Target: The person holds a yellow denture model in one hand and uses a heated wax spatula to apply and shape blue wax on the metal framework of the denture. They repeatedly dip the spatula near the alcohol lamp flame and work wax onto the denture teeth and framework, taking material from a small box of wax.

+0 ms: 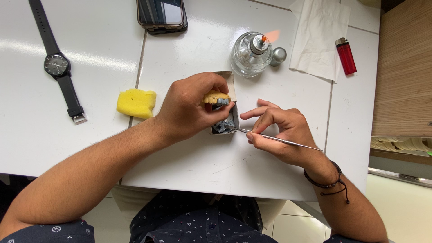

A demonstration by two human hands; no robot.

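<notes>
My left hand (189, 108) grips a yellow dental cast (215, 97) with grey wax teeth, held just above a small open cardboard box (231, 81) that holds lumps of grey wax (223, 125). My right hand (281, 130) holds a thin metal carving tool (288, 141) like a pen. The tool's tip reaches into the box and touches the grey wax, right below the cast.
A glass spirit lamp (250, 56) burns with a small flame behind the box, its metal cap (278, 55) beside it. A paper tissue (319, 36) and red lighter (345, 55) lie at the right. A yellow sponge (136, 102), wristwatch (57, 65) and phone (161, 14) lie to the left.
</notes>
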